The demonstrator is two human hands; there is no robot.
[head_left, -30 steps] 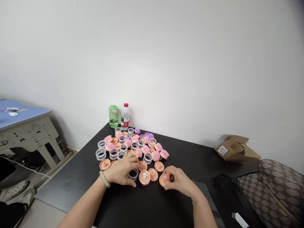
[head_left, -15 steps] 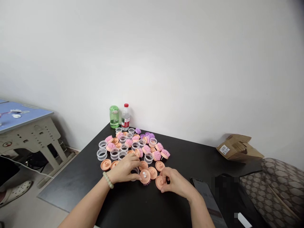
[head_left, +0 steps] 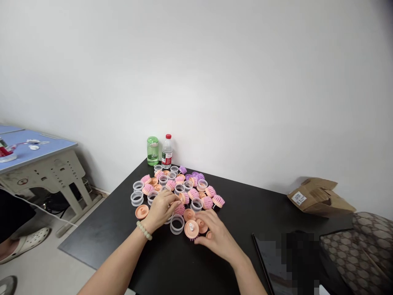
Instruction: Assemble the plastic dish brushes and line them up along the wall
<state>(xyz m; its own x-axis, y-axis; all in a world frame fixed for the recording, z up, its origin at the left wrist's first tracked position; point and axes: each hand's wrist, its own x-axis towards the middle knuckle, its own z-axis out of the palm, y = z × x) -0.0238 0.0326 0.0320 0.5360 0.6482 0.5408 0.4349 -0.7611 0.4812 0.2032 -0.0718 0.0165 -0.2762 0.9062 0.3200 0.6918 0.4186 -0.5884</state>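
Note:
My left hand, a beaded bracelet at its wrist, is curled over the near part of a pile of small parts. Its fingertips sit by a pink-bristled brush head; whatever they pinch, if anything, is hidden. Just right of it stands a clear plastic ring. My right hand has thumb and fingers apart around peach discs. Its thumb is near the edge of a peach disc with a small white piece at its centre, bristles beneath. Another peach disc is partly covered by the fingers.
Several clear rings, pink brush heads and purple brush heads spread over the black table. A green bottle and a red-capped water bottle stand at the wall. To the right are a paper bag and a dark tablet-like device.
My left hand has drawn back from the clear ring, its fingers closer together. My right hand has moved left from a separate peach disc to the one with the white piece. The view has shifted slightly.

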